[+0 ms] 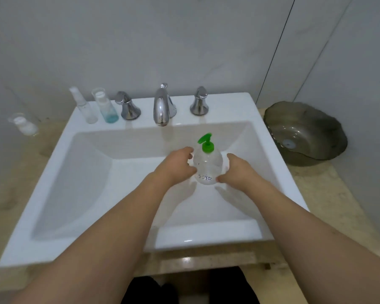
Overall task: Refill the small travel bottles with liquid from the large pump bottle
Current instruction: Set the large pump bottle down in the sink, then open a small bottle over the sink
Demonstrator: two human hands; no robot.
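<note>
Over white sink basin [79, 172]: clear pump bottle [207, 166], green pump head, handwritten label low on front, held upright between both hands. Left hand [177, 166] fingers curled round left side; right hand [236, 171] fingers wrapped round right side. Small travel bottles [97, 106] upright on sink's back ledge, left of faucet [162, 105]; one holds blue liquid at bottom.

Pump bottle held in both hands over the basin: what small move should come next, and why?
Probably carry the pump bottle back-left toward the small bottles on the sink rim. Left hand and right hand grip it upright, far from them, so nothing can be filled yet.
</note>
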